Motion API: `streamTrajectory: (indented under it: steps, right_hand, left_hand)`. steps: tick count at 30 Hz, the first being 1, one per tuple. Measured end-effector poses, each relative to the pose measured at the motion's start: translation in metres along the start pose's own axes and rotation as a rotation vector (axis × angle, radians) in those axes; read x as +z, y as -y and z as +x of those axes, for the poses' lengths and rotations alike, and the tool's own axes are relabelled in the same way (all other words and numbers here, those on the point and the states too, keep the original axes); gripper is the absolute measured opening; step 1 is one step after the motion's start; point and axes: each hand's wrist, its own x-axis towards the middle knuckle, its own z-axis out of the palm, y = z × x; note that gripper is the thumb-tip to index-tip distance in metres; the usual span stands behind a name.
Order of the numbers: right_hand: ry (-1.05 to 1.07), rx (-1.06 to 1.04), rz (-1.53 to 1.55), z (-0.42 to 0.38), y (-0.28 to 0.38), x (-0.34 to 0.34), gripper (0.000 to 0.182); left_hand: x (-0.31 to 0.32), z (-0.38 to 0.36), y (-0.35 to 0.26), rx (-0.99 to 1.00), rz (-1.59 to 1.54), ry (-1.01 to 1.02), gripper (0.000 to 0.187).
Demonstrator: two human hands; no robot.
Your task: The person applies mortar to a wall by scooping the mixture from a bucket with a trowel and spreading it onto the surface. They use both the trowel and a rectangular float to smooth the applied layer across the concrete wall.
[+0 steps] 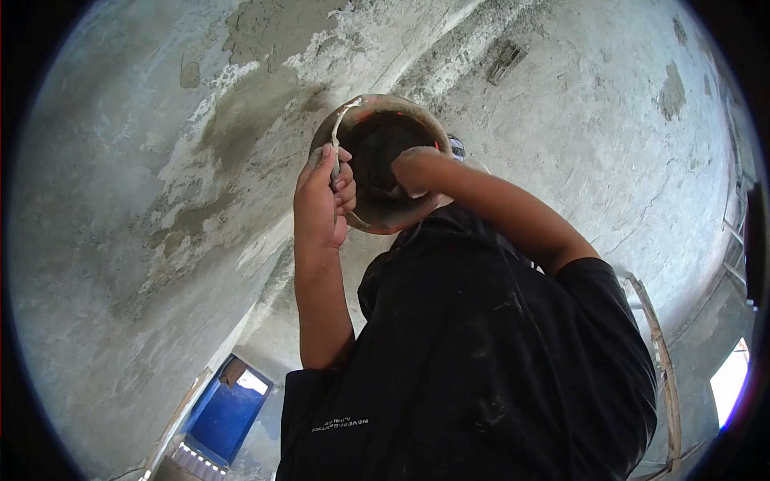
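Observation:
A round bucket (437,128) with a rim caked in dried mortar is held up in front of my chest, its dark mouth facing me. My left hand (327,196) is closed around the pale, crusted handle (340,120) at the left side of the rim. My right hand (417,170) reaches over the right rim into the mouth. It looks curled, but its fingers are mostly hidden and what they hold cannot be made out. The inside is too dark to show its contents clearly.
Rough grey plastered surfaces (577,144) with damp, patchy areas surround me. A blue door or panel (228,417) stands at lower left. Wooden poles (662,361) stand at right, near a bright opening (730,385). A small striped item (456,147) shows behind the bucket.

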Motion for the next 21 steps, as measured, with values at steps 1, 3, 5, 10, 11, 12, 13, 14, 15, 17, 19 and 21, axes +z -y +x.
streamTrajectory:
  steps: [1,3,5,10,11,12,13,14,15,17,19,21]
  right_hand:
    - [0.129,-0.004,0.029,-0.003,-0.003,-0.011,0.022]
    - [0.269,-0.058,0.086,0.007,-0.020,-0.021,0.024]
    - [0.408,-0.115,0.139,0.000,-0.025,-0.029,0.026]
    - [0.359,-0.121,0.687,-0.049,-0.040,-0.049,0.047]
    - [0.311,-0.174,0.731,-0.051,-0.046,-0.045,0.050]
    - [0.319,-0.149,0.841,-0.056,-0.049,-0.043,0.051]
    - [0.314,-0.157,0.821,-0.066,-0.054,-0.041,0.051]
    - [0.199,-0.197,0.788,-0.079,-0.056,-0.041,0.052]
    - [0.085,-0.236,0.756,-0.093,-0.057,-0.041,0.053]
    - [-0.056,-0.220,0.724,-0.121,-0.055,-0.039,0.054]
    - [-0.085,-0.221,0.836,-0.141,-0.055,-0.039,0.057]
    - [-0.161,-0.246,0.857,-0.144,-0.057,-0.029,0.058]
  left_hand:
    - [0.001,-0.002,0.000,-0.002,0.005,-0.001,0.025]
    - [0.002,-0.005,-0.002,-0.001,0.038,-0.017,0.026]
    - [-0.001,-0.007,-0.004,-0.013,0.031,-0.027,0.028]
    - [-0.017,-0.009,-0.003,-0.024,-0.023,-0.057,0.035]
    - [-0.022,-0.011,-0.003,-0.007,-0.044,-0.071,0.036]
    - [-0.028,-0.014,-0.003,0.013,-0.067,-0.087,0.037]
    - [-0.032,-0.017,-0.003,0.034,-0.073,-0.089,0.037]
    - [-0.035,-0.019,-0.003,0.048,-0.102,-0.089,0.037]
    - [-0.039,-0.021,-0.003,0.060,-0.132,-0.088,0.037]
    - [-0.047,-0.025,-0.005,0.100,-0.131,-0.081,0.039]
    - [-0.050,-0.023,-0.008,0.126,-0.197,-0.068,0.042]
    - [-0.047,-0.021,-0.013,0.135,-0.184,-0.057,0.044]
